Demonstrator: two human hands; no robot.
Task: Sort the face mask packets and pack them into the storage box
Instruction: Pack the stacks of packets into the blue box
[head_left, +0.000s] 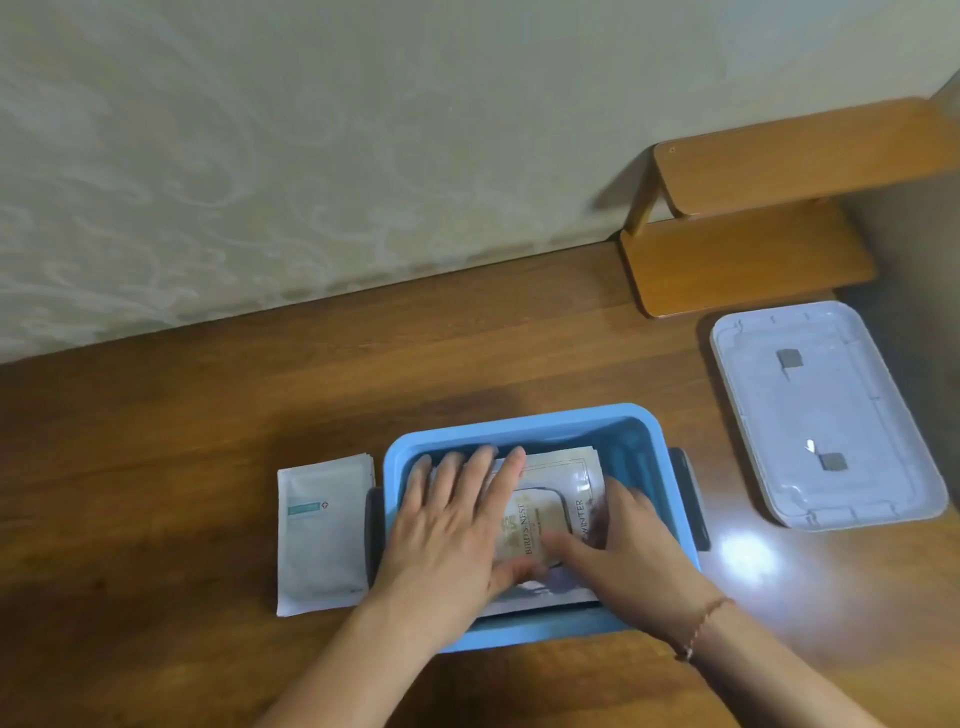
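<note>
- The top packet (558, 499) in my blue storage box (524, 423) says "BIRD'S NEST" and "WINTER".
- My left hand (457, 519) lies flat on it, fingers straight.
- My right hand (618, 545) presses it too; I cannot tell how those fingers bend.
- One pile of white packets (322, 535) waits left of the box.
- One lid (826, 415) lies on the right.

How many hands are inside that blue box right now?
2. The left hand lies flat on the packets at the box's left side; the right hand presses them on the right.
</note>
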